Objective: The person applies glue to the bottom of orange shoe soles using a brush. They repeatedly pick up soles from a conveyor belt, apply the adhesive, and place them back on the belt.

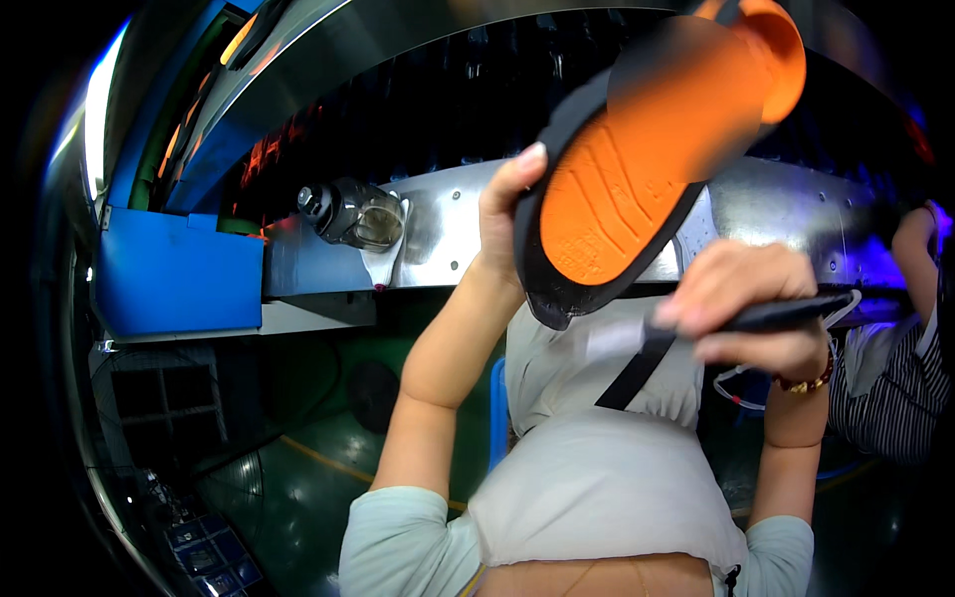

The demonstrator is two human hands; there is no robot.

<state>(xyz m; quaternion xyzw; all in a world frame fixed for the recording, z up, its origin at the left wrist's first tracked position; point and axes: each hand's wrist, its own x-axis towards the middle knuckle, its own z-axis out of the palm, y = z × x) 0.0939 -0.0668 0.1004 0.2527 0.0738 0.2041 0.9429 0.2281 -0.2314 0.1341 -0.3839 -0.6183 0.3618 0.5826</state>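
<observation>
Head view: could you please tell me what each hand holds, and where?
Left hand: orange-and-black footwear, by its left edge. Right hand: black tool, by its handle.

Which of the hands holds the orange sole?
The left hand, grasping the orange sole by its edge; the right hand holds a black-handled tool instead.

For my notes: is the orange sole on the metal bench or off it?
Off: the left hand holds the orange sole up, its lower end past the metal bench.

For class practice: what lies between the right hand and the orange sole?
The head view shows a blurred, pale tool tip there, against grey cloth.
</observation>
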